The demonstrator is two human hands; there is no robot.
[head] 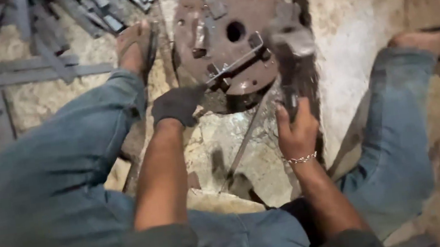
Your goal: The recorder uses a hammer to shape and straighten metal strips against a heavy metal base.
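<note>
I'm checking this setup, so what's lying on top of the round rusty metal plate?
On the round rusty metal plate lie a bent grey steel strip and small welded blocks. The blurred hammer covers its right edge.

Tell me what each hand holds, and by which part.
The right hand grips a blurred hammer low on its handle. The gloved left hand holds a bent grey metal strip by its near end.

hands x2 (178, 106) | hammer x1 (290, 46) | rusty disc x1 (227, 3) | glove x1 (172, 102)
</note>
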